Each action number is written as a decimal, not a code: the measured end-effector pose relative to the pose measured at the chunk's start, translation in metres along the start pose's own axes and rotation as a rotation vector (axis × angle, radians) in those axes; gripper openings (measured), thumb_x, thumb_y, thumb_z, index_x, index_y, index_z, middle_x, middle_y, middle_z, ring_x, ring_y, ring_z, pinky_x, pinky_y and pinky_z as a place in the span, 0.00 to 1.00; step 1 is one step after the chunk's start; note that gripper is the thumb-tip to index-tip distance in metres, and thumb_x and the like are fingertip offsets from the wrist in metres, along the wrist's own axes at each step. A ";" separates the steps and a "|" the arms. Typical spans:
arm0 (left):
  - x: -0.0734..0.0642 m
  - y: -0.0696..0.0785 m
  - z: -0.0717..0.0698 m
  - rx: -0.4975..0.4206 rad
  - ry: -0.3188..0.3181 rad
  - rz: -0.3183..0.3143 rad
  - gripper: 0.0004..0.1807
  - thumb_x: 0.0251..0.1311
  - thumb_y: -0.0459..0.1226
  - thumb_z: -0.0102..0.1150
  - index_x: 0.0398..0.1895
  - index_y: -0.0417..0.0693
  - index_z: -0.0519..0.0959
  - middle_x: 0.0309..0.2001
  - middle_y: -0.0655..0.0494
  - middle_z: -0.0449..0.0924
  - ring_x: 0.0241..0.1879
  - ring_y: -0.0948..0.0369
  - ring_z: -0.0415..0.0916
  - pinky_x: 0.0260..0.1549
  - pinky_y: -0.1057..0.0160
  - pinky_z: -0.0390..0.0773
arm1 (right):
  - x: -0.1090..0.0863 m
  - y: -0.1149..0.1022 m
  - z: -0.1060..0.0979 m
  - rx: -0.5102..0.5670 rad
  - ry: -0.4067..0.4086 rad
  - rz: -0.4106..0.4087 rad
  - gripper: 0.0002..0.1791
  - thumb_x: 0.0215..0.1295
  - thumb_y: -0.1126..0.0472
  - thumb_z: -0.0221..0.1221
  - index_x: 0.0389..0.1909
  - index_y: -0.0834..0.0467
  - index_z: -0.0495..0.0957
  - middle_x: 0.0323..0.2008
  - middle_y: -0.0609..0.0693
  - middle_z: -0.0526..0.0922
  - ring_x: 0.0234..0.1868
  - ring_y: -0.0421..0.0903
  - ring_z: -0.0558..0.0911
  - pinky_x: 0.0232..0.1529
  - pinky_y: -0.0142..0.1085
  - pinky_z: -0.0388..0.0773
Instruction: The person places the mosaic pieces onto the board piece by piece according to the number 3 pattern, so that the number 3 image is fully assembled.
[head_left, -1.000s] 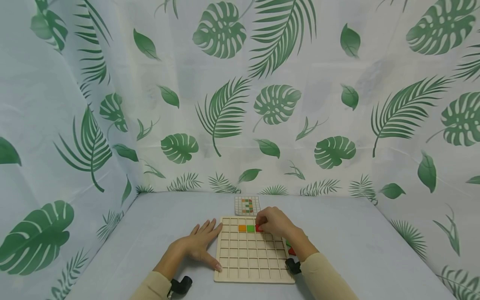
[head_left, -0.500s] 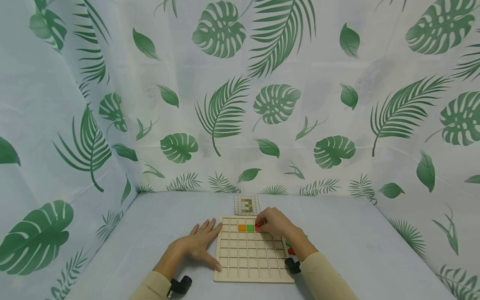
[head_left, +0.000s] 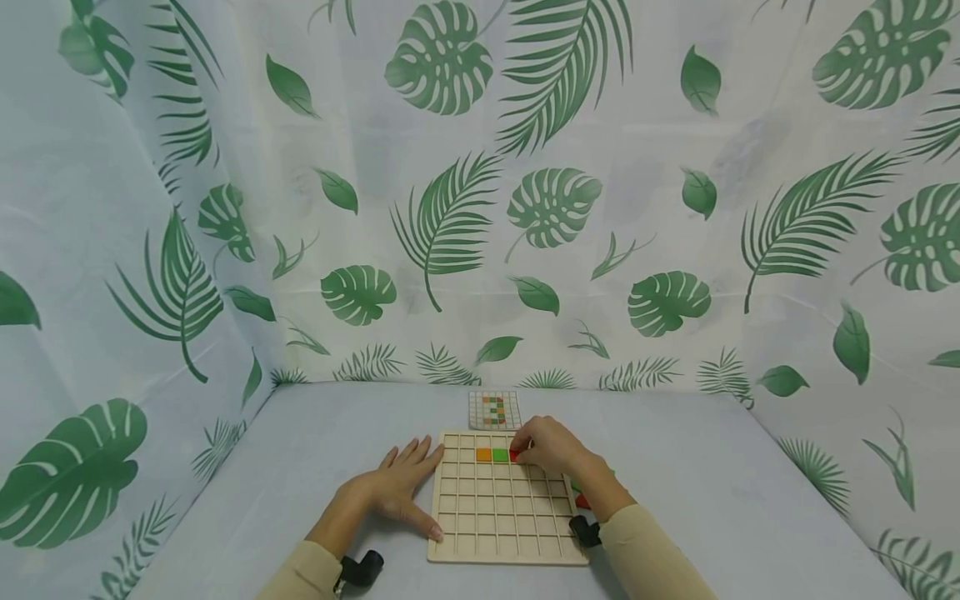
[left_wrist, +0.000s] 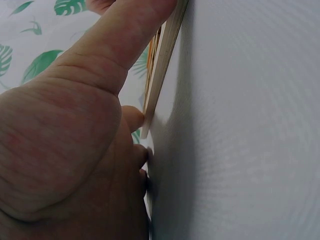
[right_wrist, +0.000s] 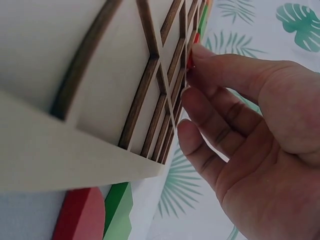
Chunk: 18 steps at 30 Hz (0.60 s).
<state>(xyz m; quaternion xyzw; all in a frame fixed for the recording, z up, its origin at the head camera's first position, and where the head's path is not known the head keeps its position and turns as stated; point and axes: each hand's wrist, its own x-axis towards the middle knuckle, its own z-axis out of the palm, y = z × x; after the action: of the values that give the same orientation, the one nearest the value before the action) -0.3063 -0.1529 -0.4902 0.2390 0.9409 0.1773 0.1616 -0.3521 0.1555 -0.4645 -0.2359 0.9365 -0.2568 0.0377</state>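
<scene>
A white cloth backdrop [head_left: 480,125] printed with green leaves is hung behind a pale table [head_left: 735,500]. On the gridded wooden board [head_left: 501,525], an orange tile [head_left: 483,455] and a green tile [head_left: 500,456] are set side by side; next to them, a red tile [head_left: 513,457] is pinched by the right hand [head_left: 551,446], though whether it is fully seated cannot be told. The board's left edge is touched by the left hand [head_left: 397,487], thumb spread wide from the fingers. A fuller figure is shown on the pattern card [head_left: 494,410], so most placing is judged left; loose red [right_wrist: 79,215] and green pieces [right_wrist: 119,210] are seen beside the board.

One board [head_left: 507,504], one card [head_left: 493,410] and at least five pieces [head_left: 500,455] show.
</scene>
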 end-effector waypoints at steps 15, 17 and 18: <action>0.000 -0.002 0.001 0.003 -0.007 0.013 0.75 0.40 0.72 0.74 0.86 0.52 0.45 0.86 0.42 0.35 0.85 0.43 0.32 0.81 0.37 0.35 | -0.003 0.005 -0.002 0.023 0.021 0.049 0.11 0.56 0.65 0.76 0.41 0.57 0.91 0.36 0.46 0.89 0.38 0.41 0.81 0.42 0.41 0.82; 0.000 -0.002 0.001 0.002 -0.005 0.013 0.75 0.40 0.72 0.74 0.86 0.53 0.45 0.86 0.42 0.35 0.85 0.43 0.32 0.81 0.37 0.35 | -0.004 0.007 -0.003 0.031 0.038 0.067 0.12 0.57 0.64 0.76 0.43 0.57 0.91 0.38 0.45 0.88 0.38 0.41 0.80 0.41 0.40 0.82; 0.000 -0.002 0.001 0.001 -0.003 0.013 0.75 0.40 0.72 0.75 0.86 0.53 0.45 0.86 0.42 0.35 0.85 0.43 0.32 0.81 0.37 0.35 | -0.005 0.008 -0.004 0.038 0.049 0.076 0.13 0.58 0.64 0.76 0.44 0.57 0.90 0.38 0.45 0.88 0.38 0.41 0.80 0.40 0.40 0.81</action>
<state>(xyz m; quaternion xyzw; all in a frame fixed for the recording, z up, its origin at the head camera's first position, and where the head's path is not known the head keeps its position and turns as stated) -0.3073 -0.1544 -0.4918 0.2455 0.9391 0.1775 0.1619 -0.3517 0.1658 -0.4648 -0.1930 0.9404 -0.2785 0.0288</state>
